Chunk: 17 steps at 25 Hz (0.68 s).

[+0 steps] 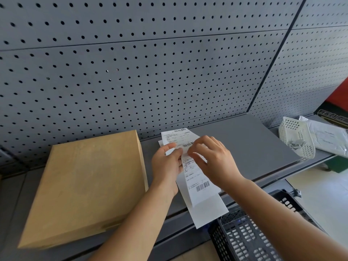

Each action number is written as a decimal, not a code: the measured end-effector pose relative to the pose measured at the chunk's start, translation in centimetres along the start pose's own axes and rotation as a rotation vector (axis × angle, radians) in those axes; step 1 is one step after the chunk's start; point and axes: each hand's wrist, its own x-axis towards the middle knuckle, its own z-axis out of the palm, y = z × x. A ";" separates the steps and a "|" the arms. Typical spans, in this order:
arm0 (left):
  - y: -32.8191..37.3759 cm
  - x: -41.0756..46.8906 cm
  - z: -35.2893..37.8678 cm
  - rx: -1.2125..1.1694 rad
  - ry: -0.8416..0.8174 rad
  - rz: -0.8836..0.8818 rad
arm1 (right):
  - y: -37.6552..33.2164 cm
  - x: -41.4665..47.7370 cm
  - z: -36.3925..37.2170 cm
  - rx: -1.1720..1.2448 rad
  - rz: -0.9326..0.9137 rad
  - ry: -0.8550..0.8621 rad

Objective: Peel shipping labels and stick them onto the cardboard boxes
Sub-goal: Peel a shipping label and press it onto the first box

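A flat brown cardboard box lies on the grey shelf, left of my hands. Both hands hold a strip of white shipping labels with barcodes above the shelf's middle. My left hand grips the strip's left side with thumb on top. My right hand pinches the strip near its middle with thumb and fingertips. The strip's lower end hangs past the shelf's front edge; its upper part sticks up behind my fingers.
A grey pegboard wall rises behind the shelf. A white mesh basket lies tipped at the right beside a grey plastic mailer. A black plastic crate stands below the shelf's front edge at lower right.
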 end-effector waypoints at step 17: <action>0.2 0.1 -0.1 -0.050 -0.021 -0.082 | -0.2 0.0 0.4 0.050 -0.060 0.030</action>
